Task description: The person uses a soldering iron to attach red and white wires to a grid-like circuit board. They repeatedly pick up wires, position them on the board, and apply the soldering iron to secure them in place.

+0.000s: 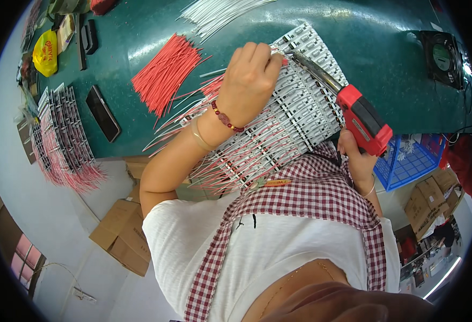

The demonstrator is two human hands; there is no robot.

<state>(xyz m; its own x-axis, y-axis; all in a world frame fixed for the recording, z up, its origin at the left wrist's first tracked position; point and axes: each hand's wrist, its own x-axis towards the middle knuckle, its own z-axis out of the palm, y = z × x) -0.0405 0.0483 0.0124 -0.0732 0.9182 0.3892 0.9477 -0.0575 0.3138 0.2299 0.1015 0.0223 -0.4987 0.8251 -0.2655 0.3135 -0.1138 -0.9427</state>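
My right hand (358, 156) is wrapped round the handle of a red and black soldering gun (362, 121). Its long metal tip points up and left, close to the fingertips of my left hand (250, 80). That hand is closed in a pinch over a panel of small white circuit boards (305, 86); a bit of red shows at the fingers, and red wires (213, 86) stick out behind the palm. Rows of red and white wires (236, 155) trail from the panel's near-left part toward my checked apron. The exact contact at the tip is partly hidden.
On the green table (134, 129) lie a pile of red wires (166, 72), a bundle of white wires (217, 16) and a phone (103, 114). Wired boards (64, 134) hang over the left edge. A black fan (441, 59) stands far right, above a blue basket (410, 163).
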